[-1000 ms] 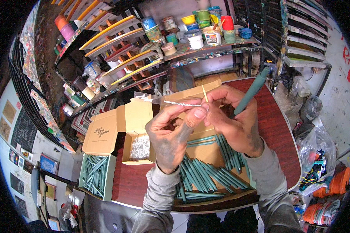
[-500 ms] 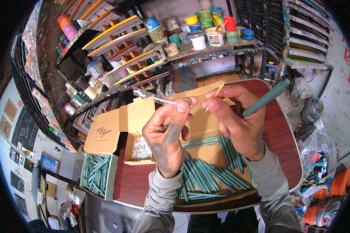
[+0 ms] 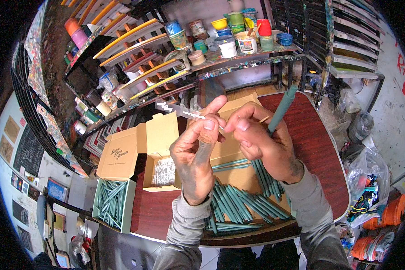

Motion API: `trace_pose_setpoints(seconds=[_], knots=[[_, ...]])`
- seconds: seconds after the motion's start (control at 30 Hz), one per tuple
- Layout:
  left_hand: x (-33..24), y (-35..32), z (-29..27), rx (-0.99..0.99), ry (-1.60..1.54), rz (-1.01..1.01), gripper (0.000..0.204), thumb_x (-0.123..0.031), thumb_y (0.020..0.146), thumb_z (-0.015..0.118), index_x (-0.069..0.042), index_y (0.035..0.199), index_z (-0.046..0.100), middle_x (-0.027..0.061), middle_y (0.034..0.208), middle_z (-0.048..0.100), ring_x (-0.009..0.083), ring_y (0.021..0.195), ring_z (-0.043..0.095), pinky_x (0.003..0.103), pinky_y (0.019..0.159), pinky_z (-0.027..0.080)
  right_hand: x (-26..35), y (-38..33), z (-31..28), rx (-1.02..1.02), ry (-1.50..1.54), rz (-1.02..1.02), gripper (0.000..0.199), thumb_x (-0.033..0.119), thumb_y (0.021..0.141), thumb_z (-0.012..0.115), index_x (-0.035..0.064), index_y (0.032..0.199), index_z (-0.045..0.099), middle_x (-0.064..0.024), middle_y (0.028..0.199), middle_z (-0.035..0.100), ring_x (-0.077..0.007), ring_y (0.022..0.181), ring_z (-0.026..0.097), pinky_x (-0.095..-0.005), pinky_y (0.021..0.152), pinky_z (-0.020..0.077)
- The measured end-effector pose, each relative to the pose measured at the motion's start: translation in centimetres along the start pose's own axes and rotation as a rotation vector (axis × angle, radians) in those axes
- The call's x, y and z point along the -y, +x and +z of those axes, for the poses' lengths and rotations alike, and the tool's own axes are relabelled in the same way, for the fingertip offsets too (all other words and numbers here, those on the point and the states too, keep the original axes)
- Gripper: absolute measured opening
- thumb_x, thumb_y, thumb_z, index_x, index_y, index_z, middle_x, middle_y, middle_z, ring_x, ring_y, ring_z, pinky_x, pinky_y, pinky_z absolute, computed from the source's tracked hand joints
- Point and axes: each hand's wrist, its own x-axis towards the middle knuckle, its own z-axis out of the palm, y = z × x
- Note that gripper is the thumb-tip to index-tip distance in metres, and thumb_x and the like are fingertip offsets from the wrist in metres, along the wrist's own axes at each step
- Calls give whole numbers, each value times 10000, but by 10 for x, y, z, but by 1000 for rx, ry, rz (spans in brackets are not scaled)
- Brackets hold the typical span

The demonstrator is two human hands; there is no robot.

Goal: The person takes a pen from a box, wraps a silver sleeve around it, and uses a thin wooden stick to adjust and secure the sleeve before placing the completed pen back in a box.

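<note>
My left hand (image 3: 195, 159) pinches a narrow clear plastic sleeve (image 3: 177, 110) with white print between thumb and forefinger; its far end sticks out to the upper left. My right hand (image 3: 270, 144) is closed, its thumb and forefinger meeting the left fingertips at the sleeve's near end. A thin wooden stick (image 3: 264, 119) is held in the right fingers, mostly hidden by them. A thick dark green stick (image 3: 283, 110) also rises, tilted, out of the right hand. Under the hands, many similar green sticks (image 3: 229, 202) lie in an open cardboard box (image 3: 229, 155).
Left on the dark red table (image 3: 155, 211) stands a small cardboard box (image 3: 162, 187) of clear sleeves. Beside it, an open box (image 3: 129, 211) holds more green sticks. Paint tubs (image 3: 227, 48) crowd the shelf behind. Plastic bags (image 3: 369, 166) and orange containers (image 3: 391, 211) are at the right.
My right hand has moved left until its fingers meet those of my left hand. The green stick in it has swung more upright, and the wooden stick is now mostly covered.
</note>
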Motion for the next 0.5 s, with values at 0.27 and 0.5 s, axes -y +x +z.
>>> trace_pose_setpoints(seconds=[0.27, 0.5], knots=[[-4, 2, -8, 63, 302, 149, 160, -124, 909, 686, 13, 975, 736, 175, 1119, 693, 179, 1009, 583, 327, 925, 431, 12, -1, -2, -40, -237, -40, 195, 204, 950, 645, 15, 994, 662, -5, 858, 653, -52, 773, 575, -215, 666, 455], [-9, 0, -6, 23, 474, 286, 125, -93, 865, 723, -5, 948, 751, 124, 1038, 727, 172, 930, 586, 312, 878, 440, 7, -1, 2, -84, -332, -153, 143, 154, 928, 660, 17, 960, 633, 24, 807, 596, -10, 657, 464, -190, 560, 363]])
